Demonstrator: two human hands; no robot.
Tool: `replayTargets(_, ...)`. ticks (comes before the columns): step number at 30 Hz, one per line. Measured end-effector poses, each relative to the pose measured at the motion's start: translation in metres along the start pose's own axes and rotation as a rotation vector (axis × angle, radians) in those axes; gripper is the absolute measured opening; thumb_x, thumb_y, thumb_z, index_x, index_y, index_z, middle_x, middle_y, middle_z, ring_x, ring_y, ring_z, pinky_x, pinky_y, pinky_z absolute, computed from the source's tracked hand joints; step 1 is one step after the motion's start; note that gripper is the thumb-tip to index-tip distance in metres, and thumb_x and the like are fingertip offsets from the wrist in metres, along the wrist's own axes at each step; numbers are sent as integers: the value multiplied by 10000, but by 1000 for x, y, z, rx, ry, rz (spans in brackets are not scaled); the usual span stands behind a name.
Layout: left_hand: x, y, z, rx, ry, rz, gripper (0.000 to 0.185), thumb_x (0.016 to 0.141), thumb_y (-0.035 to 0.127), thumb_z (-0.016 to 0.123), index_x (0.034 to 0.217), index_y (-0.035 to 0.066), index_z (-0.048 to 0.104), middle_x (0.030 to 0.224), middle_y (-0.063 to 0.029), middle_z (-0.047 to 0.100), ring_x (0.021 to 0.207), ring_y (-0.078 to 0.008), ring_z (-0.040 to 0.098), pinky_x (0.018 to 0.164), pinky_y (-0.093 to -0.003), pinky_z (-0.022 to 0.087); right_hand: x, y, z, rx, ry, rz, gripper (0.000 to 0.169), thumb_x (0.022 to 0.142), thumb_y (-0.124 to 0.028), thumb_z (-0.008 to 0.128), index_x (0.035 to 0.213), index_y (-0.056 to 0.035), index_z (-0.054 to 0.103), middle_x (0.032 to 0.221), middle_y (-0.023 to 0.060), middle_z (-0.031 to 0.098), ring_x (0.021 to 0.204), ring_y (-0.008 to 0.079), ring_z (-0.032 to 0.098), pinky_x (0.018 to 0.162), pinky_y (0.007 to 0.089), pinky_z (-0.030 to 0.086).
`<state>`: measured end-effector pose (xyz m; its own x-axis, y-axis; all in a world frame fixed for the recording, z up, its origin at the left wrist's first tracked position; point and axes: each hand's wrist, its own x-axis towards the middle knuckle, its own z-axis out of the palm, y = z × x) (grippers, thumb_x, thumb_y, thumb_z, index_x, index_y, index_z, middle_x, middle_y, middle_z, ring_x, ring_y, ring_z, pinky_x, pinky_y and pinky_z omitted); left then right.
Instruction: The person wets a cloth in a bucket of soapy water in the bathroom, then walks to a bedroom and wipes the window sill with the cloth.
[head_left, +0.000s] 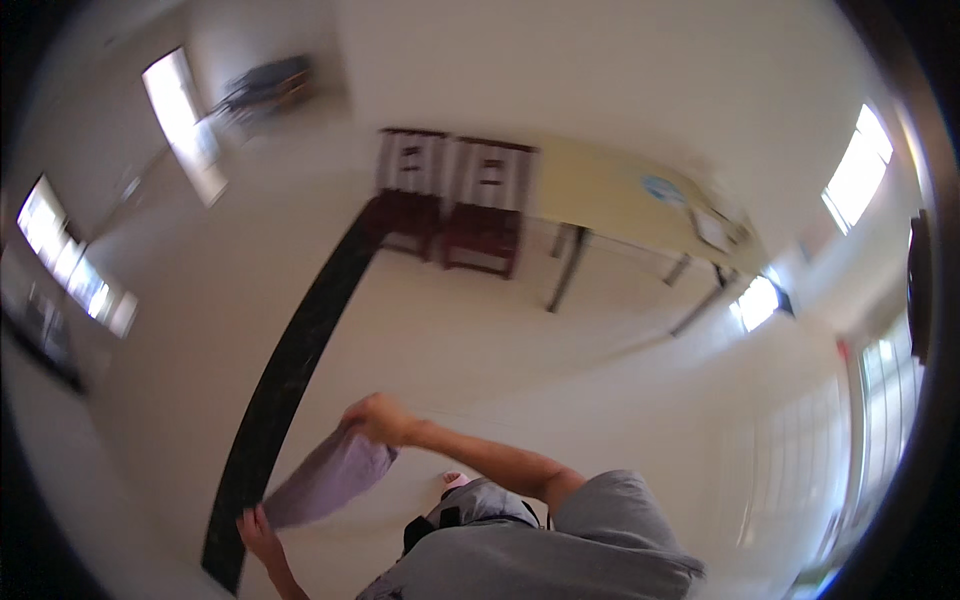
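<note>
A light purple cloth (330, 480) hangs stretched between my two hands, at the lower left of the view. My right hand (379, 420) grips its upper right end, with the fingers closed over the edge. At the cloth's lower left end, my left hand (257, 525) pinches a corner. The cloth is held in the air above the pale floor and partly in front of a black floor strip (292, 375). Some blur hides the finer folds of the cloth and the exact finger positions.
Two dark red wooden chairs (480, 232) stand side by side against the wall ahead. Right of them is a pale yellow table (607, 195) with a blue round item (664, 190) on top. Bright windows and door openings lie on both sides. A dark piece of furniture (266, 82) stands far left.
</note>
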<state>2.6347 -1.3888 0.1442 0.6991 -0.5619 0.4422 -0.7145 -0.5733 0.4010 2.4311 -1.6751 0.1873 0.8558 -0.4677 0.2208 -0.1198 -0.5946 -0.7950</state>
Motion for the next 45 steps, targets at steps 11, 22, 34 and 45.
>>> replayTargets(11,180,-106,-24,26,242,94,143,734,145,588,652,38,542,581,-80,490,632,-252,416,604,-335,342,227,-46,64,-94,155,-203,115,658,-58,664,733,-5,594,659,90,576,557,134,524,511,247,428)
replayTargets(22,387,-262,-25,-648,-308,-427,293,781,270,577,624,25,541,601,5,476,643,-90,434,603,-253,357,454,-62,134,214,-1,-3,150,754,-133,600,689,-31,512,568,-41,450,557,43,401,493,199,355)
replayTargets(34,521,-446,179,-1651,-303,-941,374,798,296,545,1002,-17,533,959,-108,576,886,-200,538,809,-326,416,689,88,331,978,-615,649,382,775,-194,569,1081,15,479,1008,70,556,902,191,543,791,339,443)
replayTargets(45,597,-618,149,-781,-224,-1199,242,680,132,636,897,29,610,774,-46,591,727,-157,544,612,-262,433,946,76,480,86,-897,-105,262,712,-141,592,932,-3,552,847,119,592,801,244,543,704,331,429)
